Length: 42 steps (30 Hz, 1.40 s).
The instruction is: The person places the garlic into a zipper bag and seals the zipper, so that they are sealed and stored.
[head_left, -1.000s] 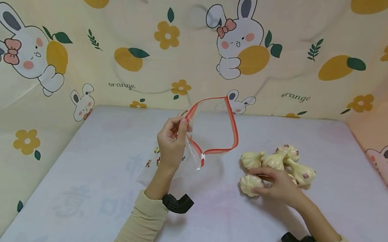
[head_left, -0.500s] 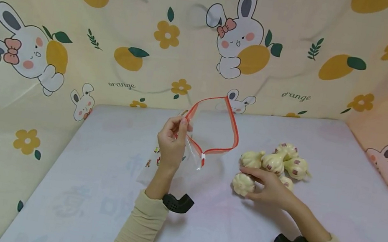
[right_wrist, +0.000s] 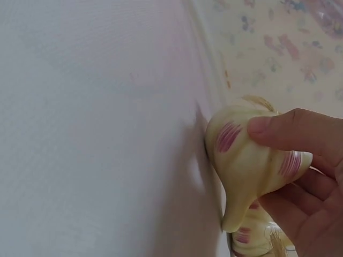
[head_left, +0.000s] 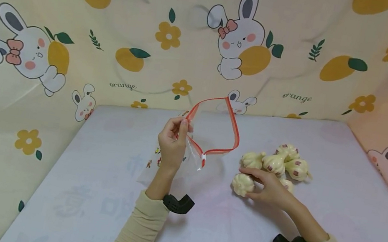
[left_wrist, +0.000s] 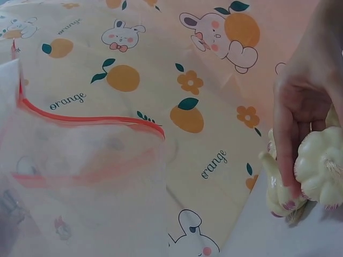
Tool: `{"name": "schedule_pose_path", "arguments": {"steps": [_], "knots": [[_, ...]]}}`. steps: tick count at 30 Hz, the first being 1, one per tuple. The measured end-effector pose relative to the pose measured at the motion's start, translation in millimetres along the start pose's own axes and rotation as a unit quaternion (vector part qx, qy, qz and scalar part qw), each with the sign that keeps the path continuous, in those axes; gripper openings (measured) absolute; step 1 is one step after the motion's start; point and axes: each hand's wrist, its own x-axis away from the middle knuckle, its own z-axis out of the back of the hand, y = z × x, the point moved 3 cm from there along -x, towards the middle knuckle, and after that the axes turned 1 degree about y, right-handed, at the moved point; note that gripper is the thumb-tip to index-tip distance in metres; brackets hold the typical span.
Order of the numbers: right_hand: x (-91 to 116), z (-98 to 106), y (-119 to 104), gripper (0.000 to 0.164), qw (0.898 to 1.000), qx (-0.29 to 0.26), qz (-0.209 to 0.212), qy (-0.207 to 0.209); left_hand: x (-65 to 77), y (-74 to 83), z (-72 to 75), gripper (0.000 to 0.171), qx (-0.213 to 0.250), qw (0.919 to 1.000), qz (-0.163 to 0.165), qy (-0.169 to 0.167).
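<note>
Your left hand pinches the open bag; your right hand grips a garlic bulb, now shifted left, nearer the bag.

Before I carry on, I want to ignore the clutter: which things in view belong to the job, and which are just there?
Likely in the job:
red-rimmed bag, held open by the left grip
garlic bulb in the right grip
other garlic bulbs beside it

Likely just there:
bunny-print backdrop
pale table
black wrist devices
</note>
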Motion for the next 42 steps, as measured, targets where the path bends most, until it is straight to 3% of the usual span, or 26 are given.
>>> {"name": "schedule_pose_path", "arguments": {"steps": [20,27,35,42], "knots": [[-10.6,9.3,-6.1,0.061,1.000,-0.016,0.012,0.017,-2.3,-0.3,3.8,0.022,-0.016,0.9998,0.014,0.000],[-13.9,14.7,-9.5,0.059,0.998,-0.040,0.031,0.043,-1.7,0.2,4.6,0.021,-0.017,0.9997,0.016,0.003],[-18.4,25.0,-16.9,0.061,0.996,-0.078,0.006,0.052,-1.7,0.4,4.2,0.022,-0.017,0.9997,0.015,0.005],[-22.6,34.5,-22.0,0.061,0.993,-0.084,0.015,0.083,-2.0,0.6,4.1,0.022,-0.016,0.9996,0.022,0.005]]}}
